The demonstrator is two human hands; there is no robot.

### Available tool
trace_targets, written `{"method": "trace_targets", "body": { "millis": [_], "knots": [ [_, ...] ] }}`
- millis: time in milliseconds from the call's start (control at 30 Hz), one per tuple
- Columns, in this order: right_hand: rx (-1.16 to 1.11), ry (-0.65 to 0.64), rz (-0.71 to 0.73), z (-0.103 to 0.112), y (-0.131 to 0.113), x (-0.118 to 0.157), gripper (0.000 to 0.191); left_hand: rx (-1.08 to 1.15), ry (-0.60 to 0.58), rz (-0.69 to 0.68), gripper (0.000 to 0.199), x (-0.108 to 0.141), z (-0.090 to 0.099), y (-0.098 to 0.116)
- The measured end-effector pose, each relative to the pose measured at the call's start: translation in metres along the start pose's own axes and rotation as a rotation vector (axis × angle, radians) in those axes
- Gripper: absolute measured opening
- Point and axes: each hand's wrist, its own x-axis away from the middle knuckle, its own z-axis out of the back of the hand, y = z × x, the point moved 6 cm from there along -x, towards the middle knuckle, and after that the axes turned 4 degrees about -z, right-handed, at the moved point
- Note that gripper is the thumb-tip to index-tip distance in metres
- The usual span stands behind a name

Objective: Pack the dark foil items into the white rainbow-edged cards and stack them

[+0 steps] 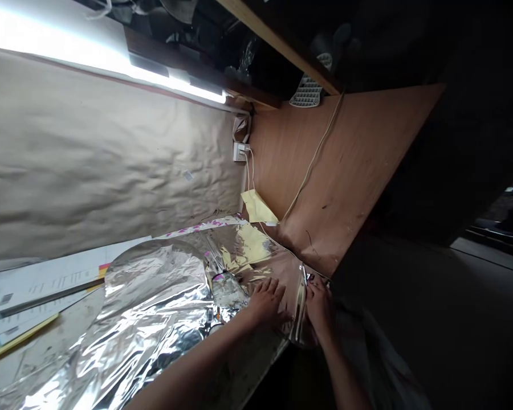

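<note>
A person's bare hands work over a sheet of shiny silver foil point(154, 307) spread across a desk point(29, 367) in a lit corner. The left hand point(265, 300) lies palm down on the foil, its fingers extended and slightly parted, gripping nothing that can be seen. The right hand point(318, 302) is at the foil's right-hand end, near the foot of a wooden panel point(346, 154); its fingers are bent beside a slim, bright strip point(304, 276), and whether they grip it cannot be told. The foil, creased and glinting, runs from the lower left of the desk to beneath both hands. Printed papers point(60, 270) lie to its left, partly overlapped by its edge. Beyond the hands, a piece of yellow paper point(259, 208) leans in the corner below a white socket point(239, 151), while a cable point(314, 162) hangs down the panel and a tube light point(175, 84) glows above.
</note>
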Motion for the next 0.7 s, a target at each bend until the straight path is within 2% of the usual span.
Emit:
{"method": "trace_targets", "body": {
  "millis": [100, 233, 300, 400, 433, 533, 600, 700],
  "knots": [
    [-0.082, 0.007, -0.049, 0.008, 0.006, -0.004, 0.038, 0.009, 0.000, 0.005, 0.059, -0.002, -0.004, -0.005],
    [-0.276, 0.000, -0.202, 0.019, 0.034, -0.005, 0.057, 0.040, 0.000, 0.012, 0.034, -0.004, 0.006, -0.009],
    [-0.339, -0.037, -0.239, 0.017, 0.041, 0.000, 0.058, 0.055, 0.025, 0.052, 0.042, -0.006, 0.010, -0.007],
    [-0.389, -0.049, -0.243, 0.009, 0.036, 0.012, 0.051, 0.062, 0.068, 0.138, 0.062, -0.011, 0.011, 0.003],
    [-0.403, -0.040, -0.243, 0.007, 0.033, 0.016, 0.048, 0.064, 0.065, 0.157, 0.059, -0.013, 0.009, 0.008],
    [-0.475, 0.023, -0.305, 0.005, 0.030, 0.024, 0.049, 0.081, 0.022, 0.176, 0.033, -0.017, 0.003, 0.018],
    [-0.532, 0.080, -0.410, 0.011, 0.036, 0.029, 0.059, 0.094, -0.002, 0.180, 0.023, -0.019, 0.000, 0.020],
    [-0.618, 0.121, -0.573, 0.027, 0.050, 0.040, 0.068, 0.121, -0.022, 0.185, 0.018, -0.019, -0.004, 0.016]
  ]
}}
